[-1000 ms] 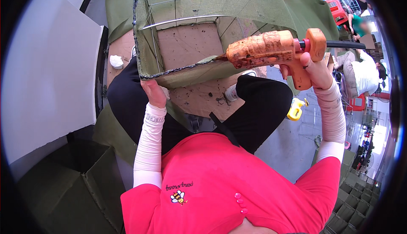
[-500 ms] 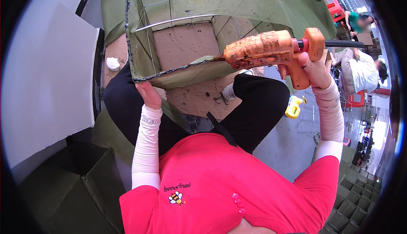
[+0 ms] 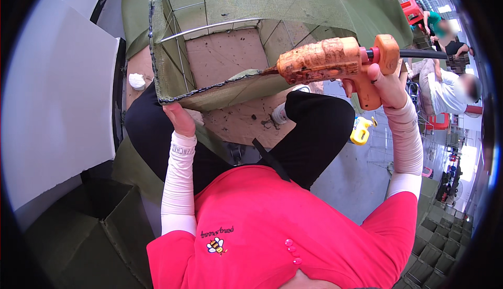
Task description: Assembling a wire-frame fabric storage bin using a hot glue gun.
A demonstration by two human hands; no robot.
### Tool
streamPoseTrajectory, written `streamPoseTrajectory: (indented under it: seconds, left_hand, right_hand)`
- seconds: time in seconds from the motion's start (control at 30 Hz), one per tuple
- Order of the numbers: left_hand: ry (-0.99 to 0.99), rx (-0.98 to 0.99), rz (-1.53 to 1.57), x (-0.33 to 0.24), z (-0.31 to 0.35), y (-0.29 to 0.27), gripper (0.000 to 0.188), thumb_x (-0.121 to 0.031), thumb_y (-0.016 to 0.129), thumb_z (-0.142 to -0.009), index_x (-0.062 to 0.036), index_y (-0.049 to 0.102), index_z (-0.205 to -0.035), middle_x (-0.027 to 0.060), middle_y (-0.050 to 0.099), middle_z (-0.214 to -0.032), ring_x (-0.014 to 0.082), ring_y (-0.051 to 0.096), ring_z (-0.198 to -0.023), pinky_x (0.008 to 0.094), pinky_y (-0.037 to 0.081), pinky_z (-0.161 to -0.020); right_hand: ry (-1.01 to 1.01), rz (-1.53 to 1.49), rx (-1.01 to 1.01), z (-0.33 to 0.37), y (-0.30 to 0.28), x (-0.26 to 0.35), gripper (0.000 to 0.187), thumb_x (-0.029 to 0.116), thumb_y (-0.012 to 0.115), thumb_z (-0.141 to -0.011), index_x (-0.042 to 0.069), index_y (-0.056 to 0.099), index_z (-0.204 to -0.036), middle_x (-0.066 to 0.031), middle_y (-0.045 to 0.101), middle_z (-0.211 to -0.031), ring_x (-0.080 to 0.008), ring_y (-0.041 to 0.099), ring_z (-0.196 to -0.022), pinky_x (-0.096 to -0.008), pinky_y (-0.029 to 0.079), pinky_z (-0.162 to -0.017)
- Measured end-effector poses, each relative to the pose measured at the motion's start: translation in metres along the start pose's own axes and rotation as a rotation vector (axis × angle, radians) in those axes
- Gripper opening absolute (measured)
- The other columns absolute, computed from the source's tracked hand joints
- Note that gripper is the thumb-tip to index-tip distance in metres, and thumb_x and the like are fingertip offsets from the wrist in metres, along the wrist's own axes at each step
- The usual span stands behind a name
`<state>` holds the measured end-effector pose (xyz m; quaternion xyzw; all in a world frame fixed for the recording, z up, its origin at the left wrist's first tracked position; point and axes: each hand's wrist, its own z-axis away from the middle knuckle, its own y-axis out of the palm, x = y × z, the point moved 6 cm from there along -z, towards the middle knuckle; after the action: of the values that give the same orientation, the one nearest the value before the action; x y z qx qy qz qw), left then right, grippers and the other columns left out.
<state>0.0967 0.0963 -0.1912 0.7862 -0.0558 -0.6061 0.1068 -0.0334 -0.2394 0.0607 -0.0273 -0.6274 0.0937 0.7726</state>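
Observation:
My right hand [image 3: 389,87] grips a glue gun [image 3: 320,61], orange, scorched and stained, with a black glue stick [image 3: 424,53] out of its back end. Its nozzle touches the near edge of an open box-shaped wire frame [image 3: 209,28] covered in green mesh fabric [image 3: 277,1]. A dark bead of glue [image 3: 209,89] runs along that edge from the nozzle to the near left corner and on up the left edge. At that corner my left hand [image 3: 181,120] holds the frame from below, its fingertips partly hidden.
Stained cardboard [image 3: 241,121] lies under the frame, between my legs. A white wad [image 3: 137,81] rests at the left. Beside my right knee stands a yellow bottle [image 3: 361,131]. Dark green boxes [image 3: 68,236] stand lower left, near a pale panel [image 3: 63,100]. People work at far right near red stools [image 3: 408,7].
The frame and my left hand have shifted slightly left. The glue gun has barely moved, and its nozzle now touches a little farther from the near left corner. At far right a person's head moved.

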Motion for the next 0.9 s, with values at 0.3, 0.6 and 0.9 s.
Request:
streamPoseTrajectory:
  seconds: [0.3,0.6,0.9]
  left_hand:
    - [-0.017,0.063,-0.094,-0.030,0.002,0.019,0.090,-0.073,0.027,-0.080,0.0001,0.027,-0.134,0.0114,0.035,-0.134,0.0215,0.034,-0.123,0.0353,0.025,-0.104]
    - [-0.083,0.060,-0.128,-0.029,0.005,0.019,0.091,-0.073,0.026,-0.080,-0.0002,0.024,-0.135,0.0110,0.032,-0.136,0.0214,0.032,-0.124,0.0352,0.023,-0.105]
    - [-0.060,0.068,-0.111,-0.031,0.003,0.019,0.091,-0.073,0.026,-0.081,-0.0012,0.020,-0.137,0.0108,0.026,-0.140,0.0214,0.027,-0.128,0.0360,0.020,-0.107]
  right_hand:
    - [-0.004,0.018,-0.012,0.002,-0.006,-0.001,0.061,0.050,0.055,-0.084,-0.001,0.050,-0.118,-0.0085,0.057,-0.078,-0.0144,0.053,-0.064,-0.0265,0.043,-0.059]
    - [-0.011,0.028,-0.051,0.008,-0.013,-0.003,0.061,0.049,0.055,-0.084,-0.002,0.049,-0.117,-0.0090,0.057,-0.078,-0.0150,0.053,-0.064,-0.0266,0.043,-0.059]
    - [-0.014,0.040,-0.063,0.013,-0.017,-0.004,0.061,0.049,0.055,-0.084,-0.001,0.049,-0.117,-0.0092,0.057,-0.079,-0.0149,0.054,-0.065,-0.0258,0.044,-0.058]
